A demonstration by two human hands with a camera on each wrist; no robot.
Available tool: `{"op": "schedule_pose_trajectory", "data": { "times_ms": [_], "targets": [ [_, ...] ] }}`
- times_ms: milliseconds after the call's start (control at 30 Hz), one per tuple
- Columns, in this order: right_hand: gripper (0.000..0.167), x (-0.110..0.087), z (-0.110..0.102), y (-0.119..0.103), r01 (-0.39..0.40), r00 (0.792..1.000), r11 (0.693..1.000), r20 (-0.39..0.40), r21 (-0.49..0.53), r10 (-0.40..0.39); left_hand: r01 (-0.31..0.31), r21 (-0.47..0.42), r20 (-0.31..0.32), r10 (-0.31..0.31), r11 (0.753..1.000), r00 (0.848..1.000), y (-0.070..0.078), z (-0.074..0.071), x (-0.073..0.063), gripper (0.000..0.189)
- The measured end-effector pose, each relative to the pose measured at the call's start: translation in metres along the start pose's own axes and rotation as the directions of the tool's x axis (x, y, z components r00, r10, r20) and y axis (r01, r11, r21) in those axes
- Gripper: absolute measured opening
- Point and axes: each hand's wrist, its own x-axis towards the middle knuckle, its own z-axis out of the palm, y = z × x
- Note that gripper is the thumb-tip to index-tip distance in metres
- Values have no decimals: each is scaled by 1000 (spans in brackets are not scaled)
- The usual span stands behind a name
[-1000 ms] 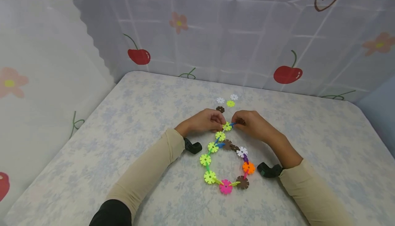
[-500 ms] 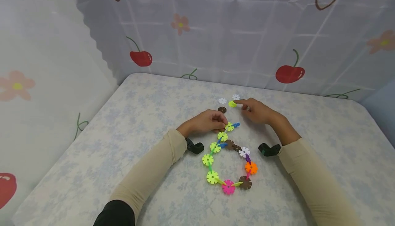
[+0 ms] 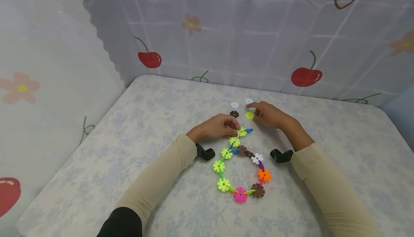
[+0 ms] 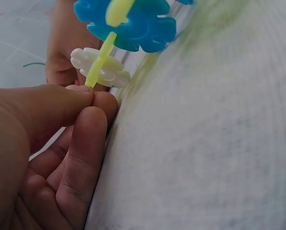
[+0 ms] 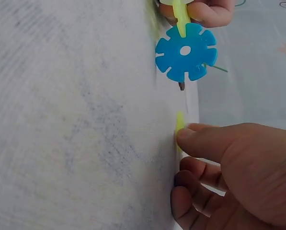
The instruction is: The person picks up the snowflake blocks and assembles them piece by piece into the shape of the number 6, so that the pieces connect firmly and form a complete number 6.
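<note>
Head: left hand [image 3: 216, 127] pinches the top yellow-green disc of a chain of coloured plastic snowflake discs [image 3: 240, 168] lying flat on the pale flowered tablecloth [image 3: 129, 150]. Right hand [image 3: 270, 115] fingertips press a loose yellow-green plastic snowflake disc [image 3: 249, 115] just beyond it.

Left wrist: thumb and forefinger [image 4: 92, 103] clamp a disc edge.

Right wrist: fingertip on the loose disc's rim [image 5: 179, 122]. Looks light, stiff, slick; best taken by the rim.

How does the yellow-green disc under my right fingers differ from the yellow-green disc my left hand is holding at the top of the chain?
The loose yellow-green disc lies apart from the chain, joined to nothing; the chain's top disc is slotted to a blue piece and to the discs below it. The right hand only touches the loose disc with its fingertips, while the left hand pinches the chain's top disc. The loose disc lies farther back on the table. Both have the same colour and notched flower shape.
</note>
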Motion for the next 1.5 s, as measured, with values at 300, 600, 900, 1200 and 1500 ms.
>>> {"op": "schedule_pose_trajectory", "data": {
  "times_ms": [300, 600, 900, 1200, 1500],
  "targets": [
    [6, -14, 2, 1, -118, 993, 989, 19, 91, 117, 5, 8, 0, -5, 1000, 1000, 0, 3, 2, 13],
    [16, -44, 8, 9, -289, 956, 823, 106, 489, 273, -4, 12, -5, 4, 1000, 1000, 1, 3, 2, 12],
    [21, -46, 11, 11, -285, 956, 725, 127, 628, 265, 0, 28, -13, 0, 1000, 1000, 3, 2, 1, 12],
    [21, -41, 13, 9, -287, 951, 674, 117, 681, 287, -5, -9, -6, 5, 1000, 1000, 2, 0, 3, 12],
    [21, -42, 17, 7, -303, 945, 654, 133, 693, 298, 4, -15, -19, -4, 1000, 1000, 0, 2, -1, 11]
  ]
}}
